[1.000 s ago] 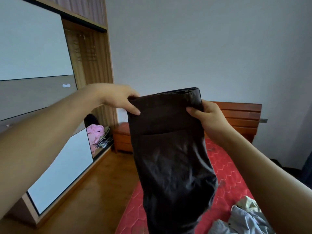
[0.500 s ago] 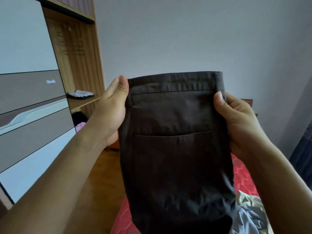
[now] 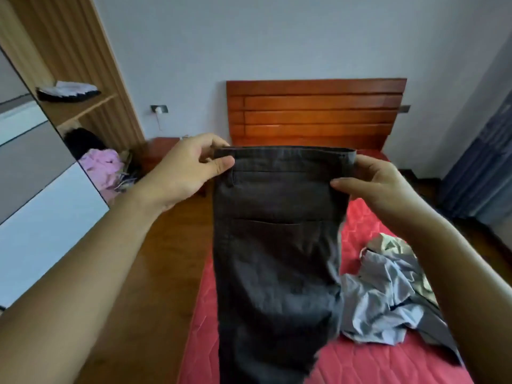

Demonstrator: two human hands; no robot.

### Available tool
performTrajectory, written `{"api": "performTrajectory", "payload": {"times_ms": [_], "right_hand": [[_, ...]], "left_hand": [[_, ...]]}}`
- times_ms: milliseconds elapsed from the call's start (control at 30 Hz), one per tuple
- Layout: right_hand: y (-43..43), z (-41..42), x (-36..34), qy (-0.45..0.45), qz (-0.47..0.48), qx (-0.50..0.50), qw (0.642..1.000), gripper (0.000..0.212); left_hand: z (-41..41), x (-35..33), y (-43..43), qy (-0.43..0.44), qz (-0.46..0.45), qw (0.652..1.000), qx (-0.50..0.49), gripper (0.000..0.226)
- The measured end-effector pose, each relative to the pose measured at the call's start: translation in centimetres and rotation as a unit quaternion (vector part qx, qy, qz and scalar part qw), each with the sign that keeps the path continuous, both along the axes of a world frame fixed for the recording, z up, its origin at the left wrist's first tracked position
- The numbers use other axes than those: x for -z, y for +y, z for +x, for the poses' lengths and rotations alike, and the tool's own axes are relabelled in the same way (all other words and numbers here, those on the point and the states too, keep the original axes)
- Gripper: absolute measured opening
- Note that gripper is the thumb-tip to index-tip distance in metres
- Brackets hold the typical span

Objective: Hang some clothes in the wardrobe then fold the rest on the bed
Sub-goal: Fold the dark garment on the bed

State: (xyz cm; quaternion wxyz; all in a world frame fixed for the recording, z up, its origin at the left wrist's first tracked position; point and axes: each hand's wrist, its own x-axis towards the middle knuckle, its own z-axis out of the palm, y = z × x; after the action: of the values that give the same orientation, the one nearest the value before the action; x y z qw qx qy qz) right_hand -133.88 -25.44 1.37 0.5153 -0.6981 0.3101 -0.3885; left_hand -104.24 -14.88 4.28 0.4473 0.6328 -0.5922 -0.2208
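With left hand (image 3: 188, 173) and right hand (image 3: 379, 187) pinching the trousers (image 3: 277, 259) at the top corners — held level, length hanging straight down over the bed (image 3: 374, 358) edge.

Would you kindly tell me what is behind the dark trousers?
The red bed and a crumpled pale blue garment show beside the trousers; whatever lies directly behind the cloth is covered.

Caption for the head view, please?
Left hand and right hand hold dark trousers by the waistband, red bed behind.
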Motion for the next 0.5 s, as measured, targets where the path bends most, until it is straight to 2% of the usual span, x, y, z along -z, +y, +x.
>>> {"api": "performTrajectory", "payload": {"times_ms": [33,100,133,233,333,433,500], "right_hand": [[-0.6,0.6,2.4,0.044,0.0,0.007,0.999,0.033],[-2.0,1.5,8.2,0.141,0.004,0.019,0.99,0.03],[-2.7,1.8,11.3,0.189,0.006,0.024,0.982,0.02],[-3.4,2.7,19.3,0.323,0.019,0.06,0.944,0.022],[-3.3,3.9,26.2,0.342,0.076,0.067,0.934,0.025],[-5.2,5.4,32.2,0.35,0.143,0.037,0.925,0.026],[-8.4,7.2,34.8,0.358,0.144,0.029,0.922,0.029]], "left_hand": [[1.0,2.4,-0.9,-0.06,0.018,0.998,-0.005,0.006],[2.1,7.6,-2.2,-0.129,0.065,0.989,-0.004,0.012],[2.4,10.2,-2.7,-0.139,0.095,0.986,-0.004,0.014],[2.6,18.3,-3.4,-0.121,0.188,0.975,-0.012,0.02],[3.1,25.7,-4.1,-0.071,0.272,0.959,-0.015,0.018],[4.1,31.5,-5.8,-0.054,0.287,0.956,-0.03,0.019],[5.5,34.2,-8.7,-0.061,0.288,0.954,-0.048,0.019]]}}
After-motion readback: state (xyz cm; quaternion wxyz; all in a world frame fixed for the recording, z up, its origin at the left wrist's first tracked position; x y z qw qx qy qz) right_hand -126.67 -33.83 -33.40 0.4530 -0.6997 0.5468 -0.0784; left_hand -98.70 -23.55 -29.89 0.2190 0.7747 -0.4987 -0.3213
